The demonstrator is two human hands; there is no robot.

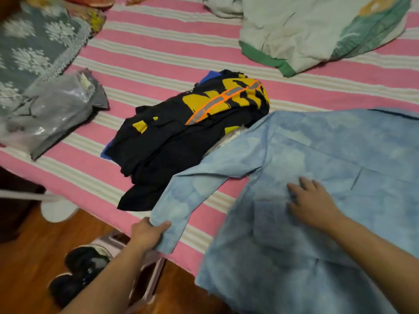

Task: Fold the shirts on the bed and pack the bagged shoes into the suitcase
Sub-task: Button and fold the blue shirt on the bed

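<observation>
Seen from above, looking down across a bed with a pink and cream striped cover (158, 41); spread flat over the lower right of the frame, a pale blue mottled long-sleeved cotton shirt (328, 155), body running from the bottom edge up toward the upper right, hem hanging past the bed's near edge; one sleeve (195, 191) stretched out long and straight, slanting from the shoulder at centre frame down to the lower left, cuff end pointing at the bed's near edge.

Left hand (147, 232) at lower centre, fingers and thumb curled round the cuff of that sleeve, gripping it; right hand (310, 200) at right of centre, fingers spread and nearly straight, palm pressed flat on the shirt's body, holding nothing.

At centre frame, a folded pile of black clothing with yellow patches and an orange-edged grey reflective stripe (192, 132), long axis slanting from lower left to upper right, its upper right end tucked just under the blue shirt's shoulder; at middle left, a grey shiny plastic bag (56, 114) lying on the cover, contents too hidden to tell; at upper right, a crumpled white garment with green trim (306, 30); at upper left, a grey-blue quilt with white floral print (29, 41).

Below the bed at lower left, a dark pair of shoes (79, 273) on a reddish wooden floor (27, 257).
</observation>
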